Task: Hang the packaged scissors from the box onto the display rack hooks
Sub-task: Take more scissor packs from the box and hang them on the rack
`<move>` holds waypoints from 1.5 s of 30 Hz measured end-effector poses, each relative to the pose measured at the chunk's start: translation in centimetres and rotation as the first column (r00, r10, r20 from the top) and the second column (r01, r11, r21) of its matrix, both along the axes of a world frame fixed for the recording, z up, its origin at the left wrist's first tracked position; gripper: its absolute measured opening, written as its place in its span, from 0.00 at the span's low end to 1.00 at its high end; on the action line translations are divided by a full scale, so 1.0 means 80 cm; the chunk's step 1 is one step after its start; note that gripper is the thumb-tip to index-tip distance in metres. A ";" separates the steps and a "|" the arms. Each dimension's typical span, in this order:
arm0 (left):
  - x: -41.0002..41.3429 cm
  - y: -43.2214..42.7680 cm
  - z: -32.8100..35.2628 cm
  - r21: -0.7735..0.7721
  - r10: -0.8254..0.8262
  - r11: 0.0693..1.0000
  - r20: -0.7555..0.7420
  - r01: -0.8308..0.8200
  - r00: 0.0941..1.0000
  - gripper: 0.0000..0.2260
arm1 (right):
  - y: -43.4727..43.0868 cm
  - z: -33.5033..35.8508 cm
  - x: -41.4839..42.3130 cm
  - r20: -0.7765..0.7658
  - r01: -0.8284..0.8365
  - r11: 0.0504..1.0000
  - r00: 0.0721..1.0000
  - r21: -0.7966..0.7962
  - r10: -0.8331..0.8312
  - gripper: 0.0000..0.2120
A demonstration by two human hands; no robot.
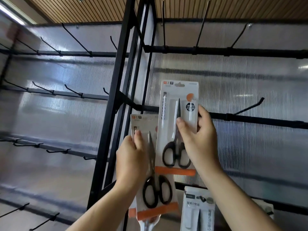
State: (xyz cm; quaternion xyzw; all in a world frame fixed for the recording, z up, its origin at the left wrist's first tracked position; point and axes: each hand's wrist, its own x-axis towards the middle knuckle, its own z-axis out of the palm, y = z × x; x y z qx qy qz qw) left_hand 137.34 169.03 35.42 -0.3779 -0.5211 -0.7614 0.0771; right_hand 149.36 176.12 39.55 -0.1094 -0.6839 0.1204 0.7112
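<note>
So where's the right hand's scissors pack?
That scissors pack is centre of the head view, in the right hand, up-right of the second pack in the left hand.

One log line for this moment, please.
left hand: holds lower scissors pack | right hand: holds upper scissors pack in front of rack | nearest hook: bare

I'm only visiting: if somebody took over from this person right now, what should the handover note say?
Left hand: grips the lower scissors pack.
Right hand: grips the upper scissors pack, raised in front of the rack rail.
Done: neither pack is on a hook; the hooks in view, such as the right hook, are bare.
A third pack shows at bottom right; its support is hidden.
Left: hang both packs.
</note>
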 end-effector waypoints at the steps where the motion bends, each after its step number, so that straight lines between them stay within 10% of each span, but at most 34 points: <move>1: 0.000 -0.001 0.001 0.000 0.003 1.000 0.005 -0.003 1.000 0.21 | 0.000 0.003 0.003 0.019 -0.009 1.000 1.000 -0.003 0.009 0.29; 31: -0.018 -0.005 -0.016 -0.107 0.059 0.992 -0.033 -0.062 0.998 0.19 | 0.068 -0.010 -0.021 0.389 0.598 0.783 0.771 -0.169 -0.504 0.30; 37: -0.003 0.001 -0.006 -0.070 -0.026 0.997 -0.034 0.024 0.999 0.19 | 0.016 -0.027 -0.010 0.347 0.181 0.974 0.929 -0.133 -0.125 0.33; 45: 0.014 0.002 0.001 0.059 -0.215 0.974 -0.065 0.219 0.974 0.19 | 0.005 -0.029 -0.008 0.282 0.042 0.973 0.959 -0.226 0.024 0.30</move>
